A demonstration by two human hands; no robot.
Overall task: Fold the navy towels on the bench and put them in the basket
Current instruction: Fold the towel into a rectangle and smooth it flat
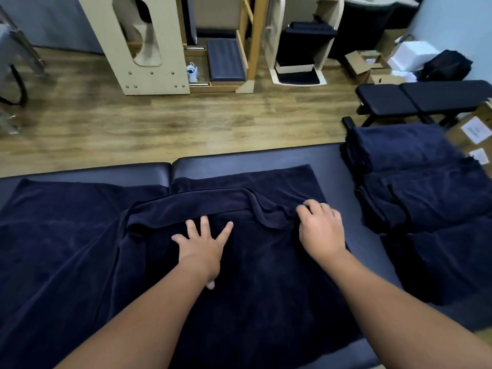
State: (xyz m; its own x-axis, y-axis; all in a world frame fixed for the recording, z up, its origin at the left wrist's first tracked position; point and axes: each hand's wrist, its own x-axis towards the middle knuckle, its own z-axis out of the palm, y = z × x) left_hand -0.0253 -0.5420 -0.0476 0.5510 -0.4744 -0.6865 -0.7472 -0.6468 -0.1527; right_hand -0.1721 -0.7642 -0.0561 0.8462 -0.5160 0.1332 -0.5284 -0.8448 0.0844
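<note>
Two hands work one navy towel (80, 235) spread over the padded desk (266, 155). Our left hand (201, 245) lies flat on the cloth just short of the turned-over fold (191, 206), fingers straight and spread, its grip apart and pressing. Our right hand (320, 230), at the right end of that fold, has its grip curled in, pinching the bunched edge. To the right of the spread towel sits a pile of more navy towels (415, 182), loosely stacked. We see no basket.

We judge the cloth soft, limp and fairly thick: it will sag and wrinkle rather than hold a line, and drag on itself rather than slip. We would take it at the corners and hem, pulling each edge taut, then smooth with a flat palm.
</note>
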